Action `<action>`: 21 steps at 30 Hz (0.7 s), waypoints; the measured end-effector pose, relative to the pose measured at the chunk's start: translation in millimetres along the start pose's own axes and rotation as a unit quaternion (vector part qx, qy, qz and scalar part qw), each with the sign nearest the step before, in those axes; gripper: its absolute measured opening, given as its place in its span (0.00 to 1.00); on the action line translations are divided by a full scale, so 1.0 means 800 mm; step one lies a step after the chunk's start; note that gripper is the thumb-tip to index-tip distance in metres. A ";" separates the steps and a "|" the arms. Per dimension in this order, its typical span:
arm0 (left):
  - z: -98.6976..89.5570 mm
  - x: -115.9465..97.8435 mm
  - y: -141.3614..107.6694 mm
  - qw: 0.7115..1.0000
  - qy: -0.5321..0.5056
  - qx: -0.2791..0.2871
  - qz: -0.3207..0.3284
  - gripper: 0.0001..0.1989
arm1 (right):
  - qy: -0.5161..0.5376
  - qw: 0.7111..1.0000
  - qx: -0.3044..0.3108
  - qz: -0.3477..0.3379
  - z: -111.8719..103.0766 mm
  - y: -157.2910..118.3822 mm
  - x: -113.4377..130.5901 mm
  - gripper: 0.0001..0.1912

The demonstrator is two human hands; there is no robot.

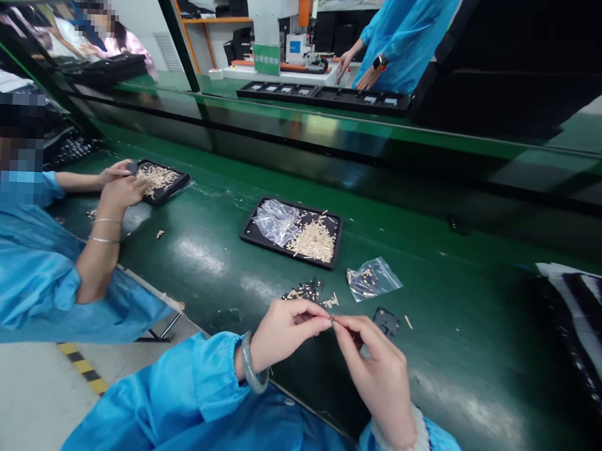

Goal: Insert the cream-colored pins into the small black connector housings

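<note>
My left hand [289, 328] and my right hand [375, 358] meet over the near edge of the green table, thumbs and forefingers pinched together. Between the fingertips is a tiny part [332, 318], mostly hidden and too small to name. Just beyond my left fingers lies a loose pile of small black parts [305, 291], with a few beige strips [331, 300] beside it. A flat dark plastic piece [386, 321] rests past my right knuckles, a single beige strip [408, 322] to its right. Behind them is a clear zip bag [373, 280] holding small black and gold parts.
A black tray [245, 233] holds a crumpled clear bag and many beige strips. At left a co-worker's hands [118, 184] work by another black tray [186, 179]. Behind the raised ledge [305, 119], a person in blue stands near a long tray [331, 99]. Black-wrapped material [570, 330] lies at right.
</note>
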State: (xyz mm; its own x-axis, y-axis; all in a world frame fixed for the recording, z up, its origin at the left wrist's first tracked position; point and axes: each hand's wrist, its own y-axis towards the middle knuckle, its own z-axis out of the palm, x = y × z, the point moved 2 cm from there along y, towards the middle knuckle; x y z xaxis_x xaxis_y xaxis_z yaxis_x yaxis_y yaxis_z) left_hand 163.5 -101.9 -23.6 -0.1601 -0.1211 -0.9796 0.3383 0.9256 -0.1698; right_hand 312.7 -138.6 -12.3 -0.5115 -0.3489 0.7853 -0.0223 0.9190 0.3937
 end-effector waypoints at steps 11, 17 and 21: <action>0.000 -0.024 -0.012 0.952 0.223 0.004 0.211 0.08 | -0.032 0.997 0.077 0.003 -0.009 -0.001 -0.002 0.05; 0.008 -0.020 -0.015 0.922 0.260 -0.049 0.284 0.08 | -0.061 0.996 0.060 -0.005 -0.007 -0.003 0.003 0.05; 0.012 -0.018 -0.016 0.911 0.264 -0.086 0.305 0.08 | -0.058 0.998 0.033 -0.010 -0.005 -0.004 0.007 0.05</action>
State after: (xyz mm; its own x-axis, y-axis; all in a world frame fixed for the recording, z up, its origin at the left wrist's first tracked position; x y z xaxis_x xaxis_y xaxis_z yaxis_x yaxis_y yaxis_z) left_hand 170.6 -115.7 -8.5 -0.4292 0.5825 -0.6903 0.3715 0.8105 0.4529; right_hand 313.4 -144.0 -7.4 -0.6061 -0.3464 0.7159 -0.0877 0.9238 0.3727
